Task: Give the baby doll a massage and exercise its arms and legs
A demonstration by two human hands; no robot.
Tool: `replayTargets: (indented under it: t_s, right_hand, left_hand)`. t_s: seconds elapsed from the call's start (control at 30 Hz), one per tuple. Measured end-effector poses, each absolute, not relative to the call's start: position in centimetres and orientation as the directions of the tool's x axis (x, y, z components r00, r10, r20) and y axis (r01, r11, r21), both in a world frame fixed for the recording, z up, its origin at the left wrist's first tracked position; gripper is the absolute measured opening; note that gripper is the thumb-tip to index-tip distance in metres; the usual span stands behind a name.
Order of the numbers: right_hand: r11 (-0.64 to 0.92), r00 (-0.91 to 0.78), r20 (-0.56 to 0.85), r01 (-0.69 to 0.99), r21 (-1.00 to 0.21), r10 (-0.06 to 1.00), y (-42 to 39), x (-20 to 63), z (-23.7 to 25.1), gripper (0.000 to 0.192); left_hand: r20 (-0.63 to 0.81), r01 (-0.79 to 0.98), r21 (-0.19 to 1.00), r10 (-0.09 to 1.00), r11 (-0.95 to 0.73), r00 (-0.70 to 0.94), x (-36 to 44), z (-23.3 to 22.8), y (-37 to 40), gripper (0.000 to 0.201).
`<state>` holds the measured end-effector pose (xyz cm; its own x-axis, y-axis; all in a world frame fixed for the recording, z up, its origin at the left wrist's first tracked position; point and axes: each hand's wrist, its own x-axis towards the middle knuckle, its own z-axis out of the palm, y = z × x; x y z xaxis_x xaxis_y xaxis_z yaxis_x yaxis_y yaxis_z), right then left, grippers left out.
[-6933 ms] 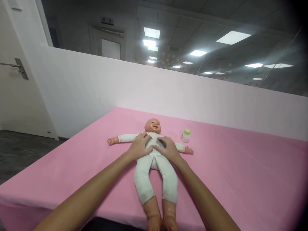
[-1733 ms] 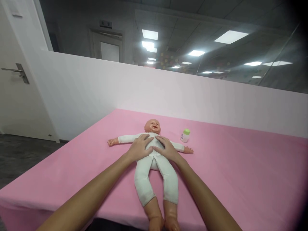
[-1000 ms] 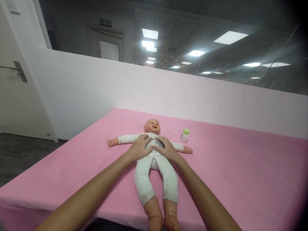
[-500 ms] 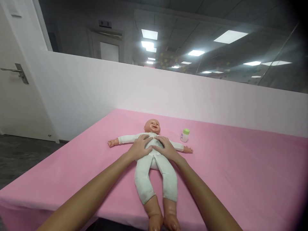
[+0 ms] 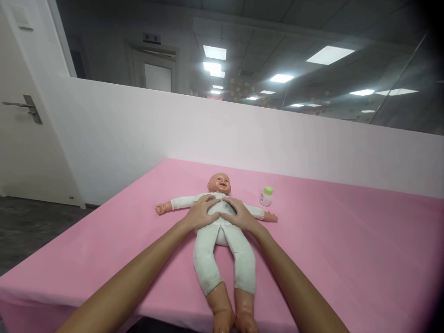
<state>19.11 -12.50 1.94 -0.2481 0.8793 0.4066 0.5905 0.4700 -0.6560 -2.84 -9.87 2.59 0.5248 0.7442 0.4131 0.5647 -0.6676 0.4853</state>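
Note:
A baby doll (image 5: 225,236) with a white cloth body lies on its back, head away from me and arms stretched out sideways. My left hand (image 5: 204,212) rests on the left side of its torso, thumb pointing inward. On the other side of the chest lies my right hand (image 5: 239,213), its thumb almost meeting the left one. Both hands have their fingers apart and lie on the cloth without gripping. A small clear bottle with a green cap (image 5: 266,196) stands beyond the doll's arm on the right.
A pink cloth (image 5: 347,249) covers the table under the doll. Behind it runs a white low wall (image 5: 294,148) with dark glass above. A door (image 5: 31,138) with a metal handle is at the far left, over a dark floor.
My hands stay on the doll's torso; the thumbs seem to have come slightly lower. The whole view has shifted a little.

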Motion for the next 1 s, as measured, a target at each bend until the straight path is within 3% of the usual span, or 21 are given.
replayTargets:
  t_s: [0.23,0.47,0.73,1.0]
  right_hand:
    - [0.420,-0.170,0.415,0.639,-0.644,0.894,-11.7,18.9,2.0,0.040]
    - [0.430,-0.259,0.345,0.589,-0.684,0.902,-12.7,19.5,2.4,0.059]
    - [0.428,-0.194,0.405,0.641,-0.638,0.894,-12.2,18.4,2.4,0.041]
    - [0.416,-0.317,0.274,0.603,-0.681,0.908,-13.4,20.0,3.4,0.063]
  left_hand:
    - [0.409,0.532,0.577,0.783,-0.620,0.468,-2.5,3.9,-10.1,0.034]
    - [0.292,0.520,0.616,0.785,-0.592,0.547,-3.2,4.3,-10.3,0.053]
    - [0.415,0.496,0.597,0.772,-0.630,0.481,-2.5,3.6,-9.8,0.036]
    - [0.258,0.530,0.609,0.779,-0.590,0.571,-3.5,5.0,-10.5,0.058]
